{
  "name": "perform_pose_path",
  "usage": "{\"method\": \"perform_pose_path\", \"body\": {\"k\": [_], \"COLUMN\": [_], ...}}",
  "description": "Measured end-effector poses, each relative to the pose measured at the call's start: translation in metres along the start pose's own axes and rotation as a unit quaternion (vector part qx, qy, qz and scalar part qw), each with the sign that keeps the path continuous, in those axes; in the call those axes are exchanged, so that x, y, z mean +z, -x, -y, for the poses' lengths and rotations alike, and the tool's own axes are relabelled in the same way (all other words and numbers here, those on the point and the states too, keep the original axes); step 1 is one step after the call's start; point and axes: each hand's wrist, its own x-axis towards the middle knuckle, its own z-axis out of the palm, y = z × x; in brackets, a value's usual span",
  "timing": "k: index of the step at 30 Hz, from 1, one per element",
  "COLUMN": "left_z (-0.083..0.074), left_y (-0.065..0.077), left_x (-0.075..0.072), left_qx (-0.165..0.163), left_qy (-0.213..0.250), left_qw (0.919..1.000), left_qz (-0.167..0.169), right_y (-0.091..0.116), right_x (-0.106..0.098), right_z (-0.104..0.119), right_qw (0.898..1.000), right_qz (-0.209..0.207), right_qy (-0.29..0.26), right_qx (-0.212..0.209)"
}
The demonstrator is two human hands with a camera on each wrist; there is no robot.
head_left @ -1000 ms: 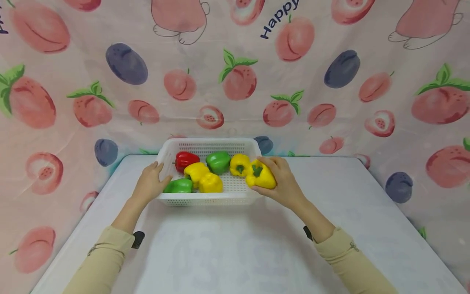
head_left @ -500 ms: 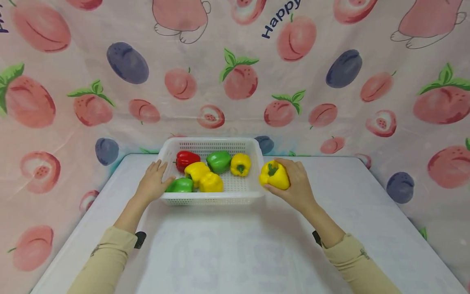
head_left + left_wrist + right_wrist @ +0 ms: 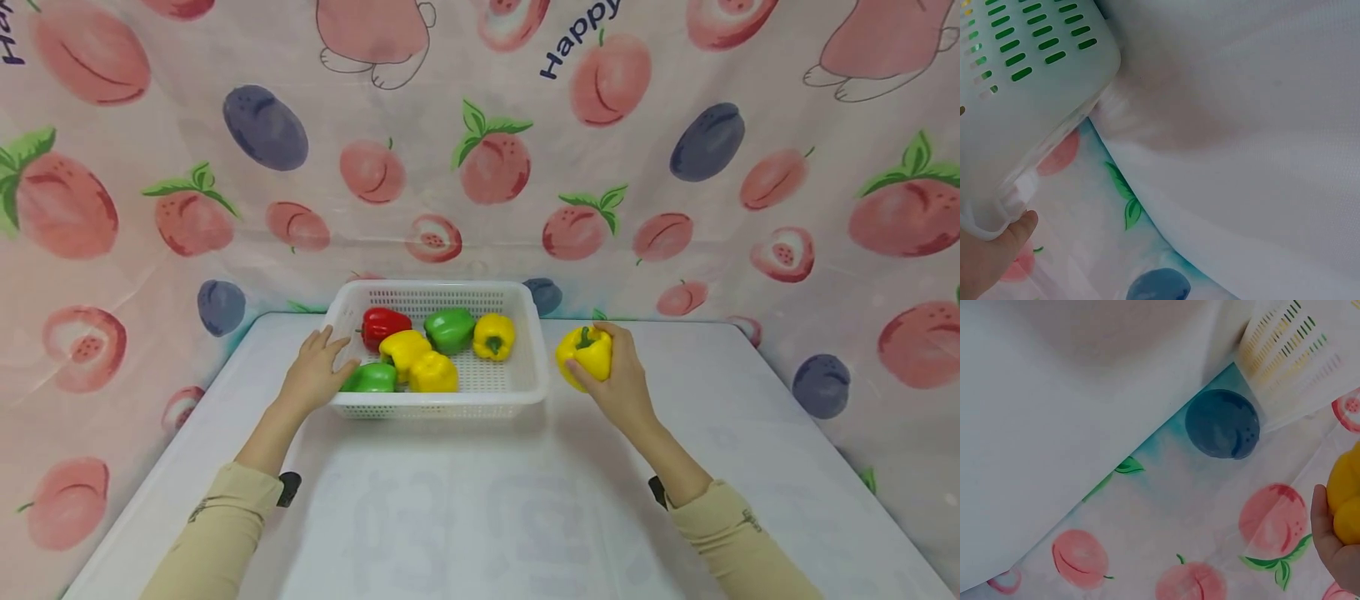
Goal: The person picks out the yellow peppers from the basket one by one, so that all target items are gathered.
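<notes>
My right hand (image 3: 624,383) holds a yellow bell pepper (image 3: 595,354) with a green stem, thumb in front and fingers round its right side. It is just right of the white perforated basket (image 3: 450,399); in the right wrist view the pepper (image 3: 1346,500) shows at the right edge. My left hand (image 3: 311,375) rests on the basket's left rim, fingers spread and fairly straight. A fingertip lies against the rim in the left wrist view. In the basket lie a red pepper (image 3: 384,328), a green pepper (image 3: 448,330), another green pepper (image 3: 373,378) and several yellow peppers (image 3: 493,337).
The basket stands near the back edge of a white-covered table (image 3: 465,508). Behind it hangs a fruit-print cloth (image 3: 480,242). Bare table cover extends right of the basket and in front of it.
My right hand has carried the yellow pepper from over the basket's right end out to the right, past the rim. The left hand stays at the left rim, its fingers shifting slightly.
</notes>
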Motion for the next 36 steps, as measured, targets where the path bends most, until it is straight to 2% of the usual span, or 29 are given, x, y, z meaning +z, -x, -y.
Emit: {"method": "perform_pose_path", "body": {"k": [7,13,16,23,30,33,36], "left_z": [-0.001,-0.002,-0.003,-0.002,0.0,0.0,0.0], "left_y": [-0.001,0.0,-0.001,0.0,0.001,0.0,0.0], "left_x": [0.001,0.0,0.0,-0.002,-0.003,-0.001,0.0], "left_qx": [0.002,0.004,0.008,0.007,0.003,0.002,0.002], "left_qy": [-0.002,-0.003,-0.005,-0.003,-0.001,0.0,0.001], "left_qw": [1.0,1.0,1.0,1.0,1.0,1.0,1.0], "left_qz": [-0.001,-0.001,-0.002,0.0,0.0,-0.001,-0.003], "right_y": [-0.005,-0.008,-0.009,-0.014,-0.018,-0.02,-0.024], "right_x": [-0.003,-0.004,-0.004,0.001,0.01,0.011,0.013], "right_z": [-0.012,-0.022,-0.027,-0.037,-0.042,-0.044,-0.046], "right_qw": [0.999,0.993,0.99,0.985,0.983,0.985,0.988], "right_qz": [-0.008,0.044,0.059,0.089,0.125,0.123,0.103], "right_qy": [0.005,-0.04,-0.054,-0.07,-0.025,-0.01,0.01], "right_qx": [0.038,0.098,0.114,0.132,0.129,0.12,0.116]}}
